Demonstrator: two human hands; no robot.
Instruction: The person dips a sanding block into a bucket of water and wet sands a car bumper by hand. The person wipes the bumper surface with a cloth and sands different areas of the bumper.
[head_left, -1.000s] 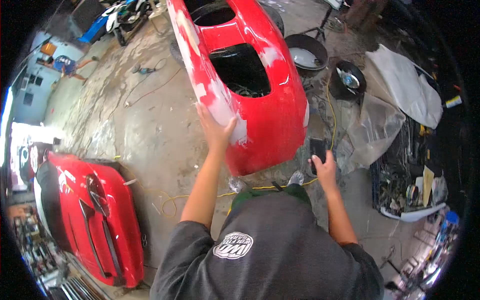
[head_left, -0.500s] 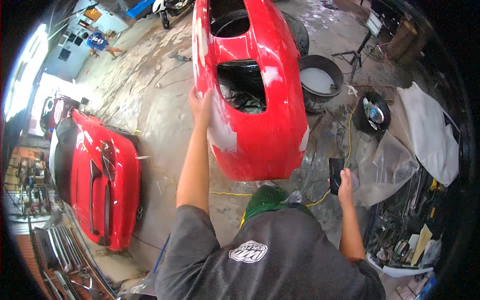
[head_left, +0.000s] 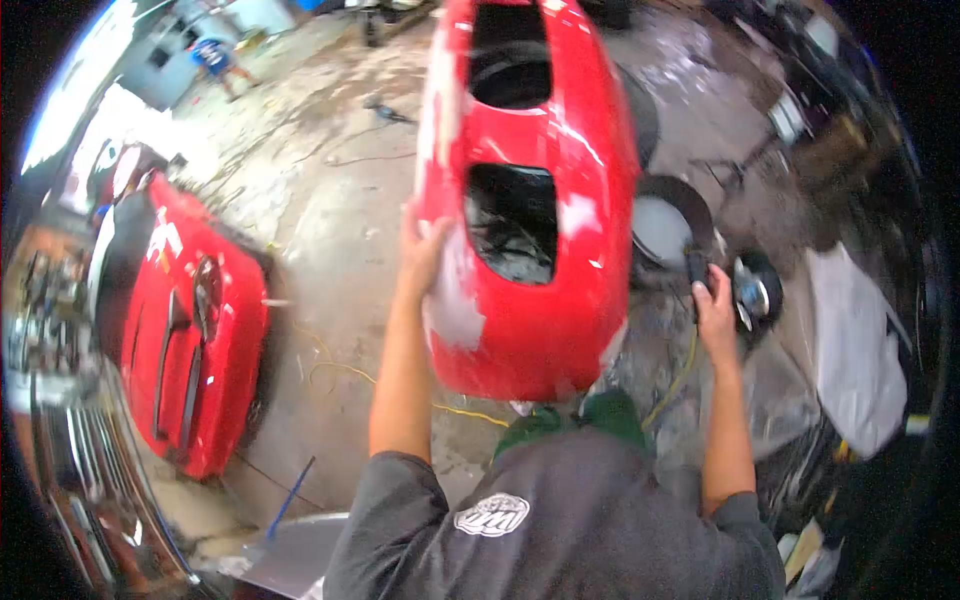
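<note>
A red car bumper point(head_left: 530, 335) with two large openings and pale sanded or filled patches stretches away in front of me. My left hand point(head_left: 424, 252) grips its left edge beside a whitish patch, thumb on the face. To the right of the bumper, apart from it, my right hand point(head_left: 714, 305) is closed on a thin black piece of sandpaper point(head_left: 697, 272), seen nearly edge-on and blurred. Just beyond that hand is a black bucket point(head_left: 675, 225) with cloudy liquid inside.
Another red bumper point(head_left: 205, 350) stands at left. A dark tub point(head_left: 757, 290) with a shiny object sits right of my right hand, near white sheeting point(head_left: 855, 350). A yellow cord point(head_left: 470, 412) crosses the floor. A person in blue point(head_left: 215, 60) is far off at upper left.
My right hand has risen toward the bucket, carrying the sandpaper, which has turned edge-on. My left hand still grips the bumper edge. The view has shifted, with the bumper now lower and further right.
</note>
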